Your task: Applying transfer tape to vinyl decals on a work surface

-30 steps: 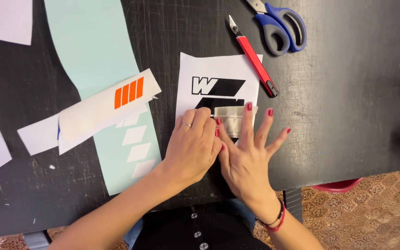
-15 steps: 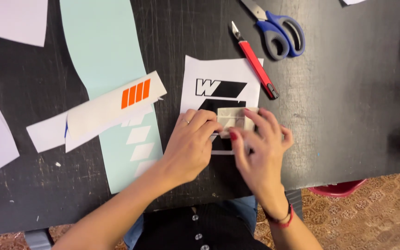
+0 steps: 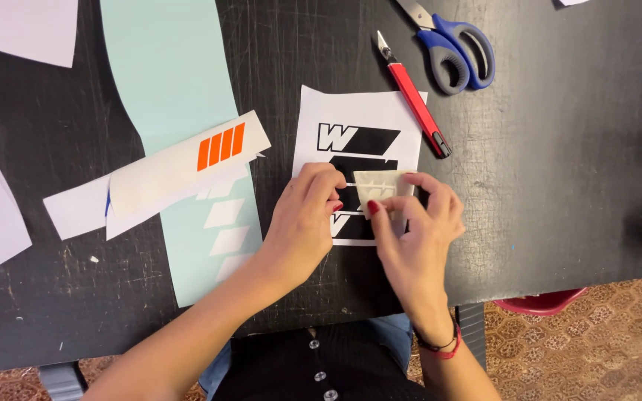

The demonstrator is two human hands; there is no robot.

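Two hands meet over a white sheet with black decals (image 3: 358, 119). The right hand (image 3: 417, 230) pinches a pale translucent transfer film (image 3: 380, 186) by its near edge, lifting it; the left hand (image 3: 306, 219) presses fingertips on the sheet just beside it. Peeling seems underway; a slow, even pull comes next.

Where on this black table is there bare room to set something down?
The widest bare patch of table lies right of the red craft knife and below the blue scissors. A narrow strip runs between the pale green sheet and the white printed sheet. The left side is crowded with paper.
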